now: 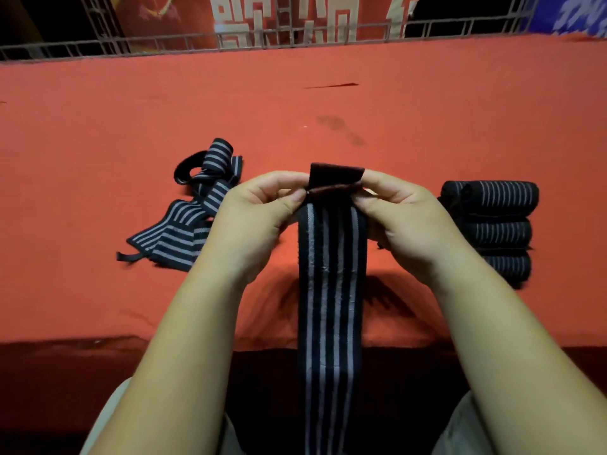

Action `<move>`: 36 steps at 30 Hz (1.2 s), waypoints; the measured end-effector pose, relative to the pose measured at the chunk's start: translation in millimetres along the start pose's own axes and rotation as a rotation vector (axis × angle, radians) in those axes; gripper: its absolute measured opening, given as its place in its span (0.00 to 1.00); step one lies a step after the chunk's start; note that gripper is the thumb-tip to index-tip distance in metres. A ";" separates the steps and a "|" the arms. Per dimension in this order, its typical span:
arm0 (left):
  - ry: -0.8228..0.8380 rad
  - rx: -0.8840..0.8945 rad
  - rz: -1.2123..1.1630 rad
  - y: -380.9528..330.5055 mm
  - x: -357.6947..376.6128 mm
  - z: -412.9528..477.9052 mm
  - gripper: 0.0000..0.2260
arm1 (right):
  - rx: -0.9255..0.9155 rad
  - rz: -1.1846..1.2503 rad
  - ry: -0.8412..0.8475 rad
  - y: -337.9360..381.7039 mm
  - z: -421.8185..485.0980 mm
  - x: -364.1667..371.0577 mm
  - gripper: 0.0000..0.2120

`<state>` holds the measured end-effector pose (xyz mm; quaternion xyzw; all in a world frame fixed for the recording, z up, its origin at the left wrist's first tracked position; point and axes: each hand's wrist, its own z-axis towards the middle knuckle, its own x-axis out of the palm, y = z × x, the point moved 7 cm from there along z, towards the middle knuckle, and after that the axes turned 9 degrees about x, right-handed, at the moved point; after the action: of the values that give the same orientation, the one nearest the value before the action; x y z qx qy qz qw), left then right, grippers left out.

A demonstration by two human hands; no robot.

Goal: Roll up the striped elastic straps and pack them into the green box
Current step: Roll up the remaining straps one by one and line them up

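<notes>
Both grips are working one strap. My left grip [259, 211] is pinching the top left edge of the strap [331, 274] between thumb and fingertips, and my right grip [404, 218] is pinching the top right edge the same way, so neither is released. Between them the plain dark end [336, 175] is folding over toward me into what looks like the first tight turn. Below the grips the strap is hanging straight down, crossing the near edge of the worktop [328, 103] and running out of view between my knees.

I am judging this as the very start of the roll on this strap. The next move is calling for both thumbs to turn together, with the edges kept level and some pull on the elastic so the core is not springing open as the long tail feeds up.

Further out, to my left, the loose straps [184, 224] are lying in a tangled heap, waiting. To my right, the rolled straps [496, 228] are sitting in a row, touching one another. I am not seeing the green box anywhere in this view.
</notes>
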<state>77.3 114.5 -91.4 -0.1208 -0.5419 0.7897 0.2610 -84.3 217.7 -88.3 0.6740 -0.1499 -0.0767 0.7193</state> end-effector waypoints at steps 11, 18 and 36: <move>0.052 0.058 0.273 1.1 -8.4 6.0 0.11 | 0.011 0.007 0.088 -10.8 14.2 -3.1 0.07; 0.060 -0.119 0.062 11.8 4.1 -4.3 0.13 | -0.087 -0.098 0.005 -6.2 3.3 -8.7 0.12; 0.077 -0.023 0.087 16.1 9.2 -3.4 0.12 | -0.131 -0.221 -0.037 -17.4 9.4 -16.0 0.12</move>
<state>66.6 117.7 -106.6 -0.1776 -0.5346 0.7889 0.2456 -100.8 212.5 -106.9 0.6363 -0.0826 -0.1774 0.7462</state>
